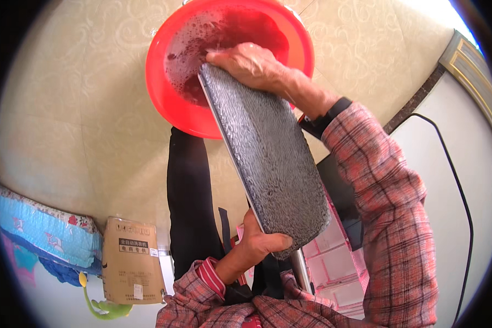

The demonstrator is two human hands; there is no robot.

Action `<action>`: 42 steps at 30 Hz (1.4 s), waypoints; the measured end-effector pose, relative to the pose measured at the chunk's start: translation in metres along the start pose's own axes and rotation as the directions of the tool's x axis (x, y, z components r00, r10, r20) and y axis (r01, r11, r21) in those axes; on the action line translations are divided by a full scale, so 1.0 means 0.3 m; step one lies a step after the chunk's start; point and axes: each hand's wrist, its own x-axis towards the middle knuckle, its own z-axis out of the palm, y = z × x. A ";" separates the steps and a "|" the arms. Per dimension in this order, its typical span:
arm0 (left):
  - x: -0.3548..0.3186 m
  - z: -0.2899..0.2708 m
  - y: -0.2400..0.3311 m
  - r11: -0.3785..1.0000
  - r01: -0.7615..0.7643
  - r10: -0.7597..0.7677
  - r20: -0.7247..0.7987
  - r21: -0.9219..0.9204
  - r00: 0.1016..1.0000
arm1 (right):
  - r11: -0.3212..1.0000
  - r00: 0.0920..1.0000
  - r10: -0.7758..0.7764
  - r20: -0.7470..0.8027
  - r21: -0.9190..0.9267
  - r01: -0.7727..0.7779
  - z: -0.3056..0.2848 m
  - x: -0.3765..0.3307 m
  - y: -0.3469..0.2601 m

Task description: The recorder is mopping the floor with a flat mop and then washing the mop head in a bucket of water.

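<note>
A flat mop head (pixel 268 158) with a wet-looking grey pile pad is tilted between my hands, pad side up, its far end over a red basin (pixel 169 112). My left hand (pixel 259 240) grips the near end, thumb lying on the pad and fingers underneath. Across the far end my right hand (pixel 246 63) is closed around the edge, above the water. Foamy, dark-tinted water (pixel 202 41) fills the basin. A silver pole (pixel 300 270) shows below the near end; where it joins is hidden.
Cream patterned tiles (pixel 49 109) cover the floor. At the lower left are a cardboard box (pixel 134 262) and a blue patterned cover (pixel 49 224). Pink-and-white boxes (pixel 333 262) stand near my right sleeve. A black cable (pixel 454 175) runs along the white surface at right.
</note>
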 end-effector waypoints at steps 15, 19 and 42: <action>0.048 -0.081 -0.013 0.954 -0.150 0.116 -0.138 -0.261 0.984 | 0.949 0.849 -0.304 -0.432 -0.055 0.311 0.020 -0.131 0.054; 0.073 -0.124 -0.007 0.883 -0.252 0.232 -0.098 -0.396 0.968 | 0.787 0.775 -0.600 -0.201 0.029 0.616 0.041 -0.477 -0.137; 0.055 -0.041 0.067 0.929 -0.089 0.039 -0.145 -0.359 0.989 | 0.857 0.857 -0.514 0.019 0.007 0.514 0.123 -0.090 -0.041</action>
